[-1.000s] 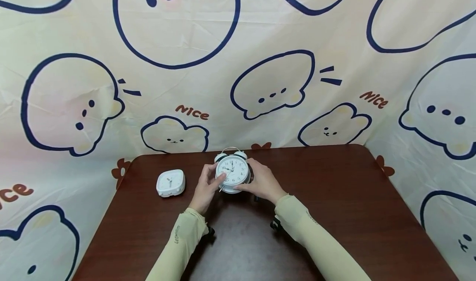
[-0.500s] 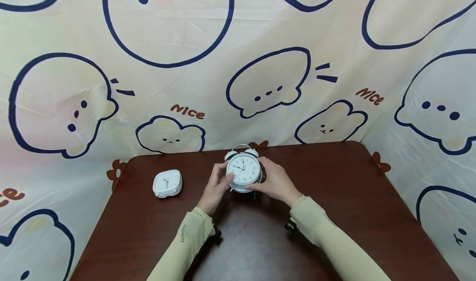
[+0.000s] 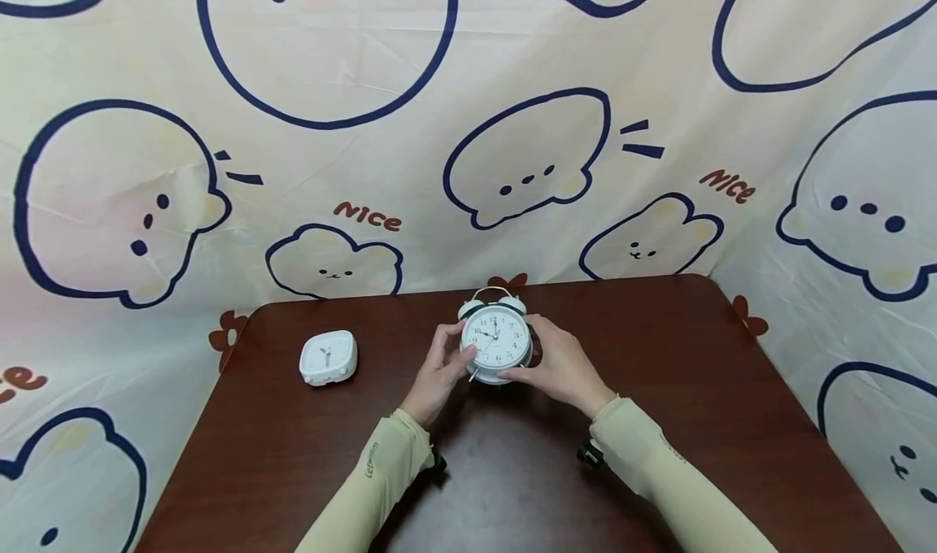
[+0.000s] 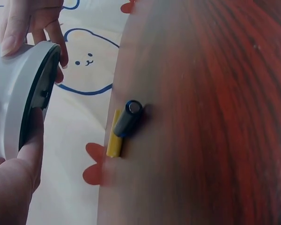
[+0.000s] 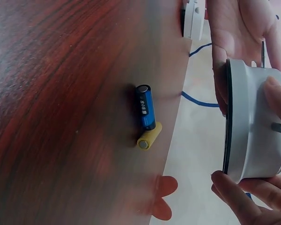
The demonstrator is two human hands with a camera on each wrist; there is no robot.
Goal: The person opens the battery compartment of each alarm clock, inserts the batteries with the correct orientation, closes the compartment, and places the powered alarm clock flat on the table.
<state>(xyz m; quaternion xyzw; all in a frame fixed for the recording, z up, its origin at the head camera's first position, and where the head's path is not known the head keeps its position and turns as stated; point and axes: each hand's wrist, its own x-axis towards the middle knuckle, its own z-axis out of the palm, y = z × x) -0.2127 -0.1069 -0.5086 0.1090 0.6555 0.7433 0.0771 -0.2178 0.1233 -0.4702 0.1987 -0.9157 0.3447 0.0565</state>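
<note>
A round white twin-bell alarm clock (image 3: pixel 496 337) is held between both hands above the table, its dial facing up toward the head camera. My left hand (image 3: pixel 437 378) grips its left side, thumb over the dial's edge. On the opposite side, my right hand (image 3: pixel 569 370) holds the rim, thumb low at the front. The right wrist view shows a blue battery (image 5: pixel 145 108) on the table, touching or very close to a yellow battery (image 5: pixel 149 136). Both batteries are hidden in the head view.
A small white square clock (image 3: pixel 328 358) lies on the dark wooden table (image 3: pixel 695 374), left of the hands. Behind the table's far edge hangs a cream cloth (image 3: pixel 410 171) printed with cartoon bears. Black straps with small devices sit at both wrists.
Both hands have carried the alarm clock to the right, keeping their hold. The square clock stays where it was on the table. The head view has shifted slightly.
</note>
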